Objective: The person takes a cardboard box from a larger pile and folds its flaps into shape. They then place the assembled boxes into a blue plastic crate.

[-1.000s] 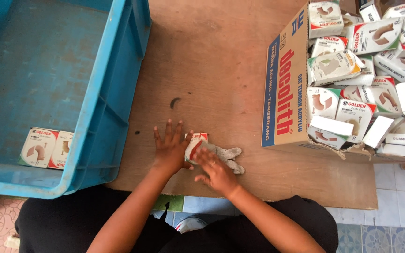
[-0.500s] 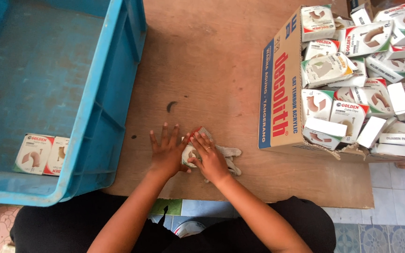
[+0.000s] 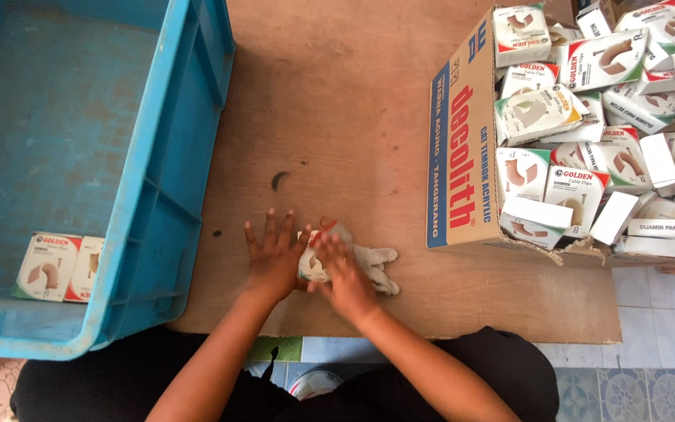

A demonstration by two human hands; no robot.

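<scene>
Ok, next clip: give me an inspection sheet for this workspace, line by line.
Surface: brown wooden board, scuffed, with a small dark curved mark.
Job's things: small white carton flat on the board under both hands; pale crumpled glove beside it.
Clutter: blue plastic crate holding two small cartons; open cardboard box heaped with similar cartons.
Hands: left hand spread flat by the carton; right hand pressing on it.
Cables: nothing seen.
Surroundings: tiled floor below the board edge; dark clothing.
</scene>
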